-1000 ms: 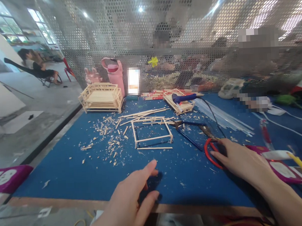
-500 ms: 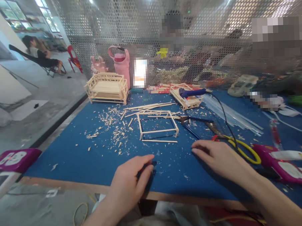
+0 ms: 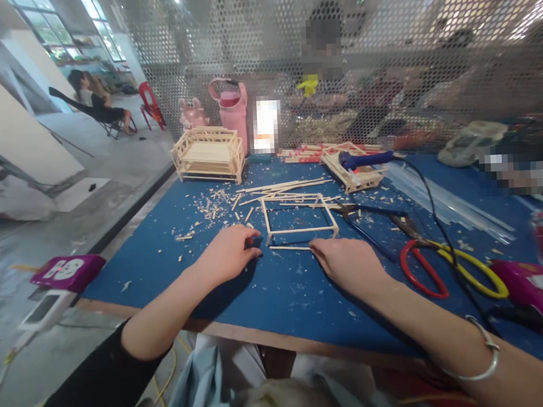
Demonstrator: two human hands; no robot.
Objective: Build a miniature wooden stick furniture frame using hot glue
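Note:
A small open frame of thin wooden sticks (image 3: 299, 217) stands on the blue table mat (image 3: 284, 287). A loose stick (image 3: 289, 248) lies just in front of it. My left hand (image 3: 228, 253) rests on the mat at the frame's near left corner, fingers curled under, with something small and dark at the fingertips that I cannot make out. My right hand (image 3: 346, 263) lies palm down, its fingertips touching the right end of the loose stick. Red and yellow handled scissors (image 3: 440, 268) lie to its right.
A finished stick bench (image 3: 209, 153) stands at the back left by a pink bottle (image 3: 234, 112). A blue glue gun (image 3: 364, 160) sits on another stick piece, its black cord trailing right. Chips and sticks litter the mat. A perforated screen (image 3: 264, 42) closes the back; people sit beyond.
Both hands have moved forward from the table's near edge to the stick frame. The right hand left the scissors and reached the loose stick. The camera has shifted closer.

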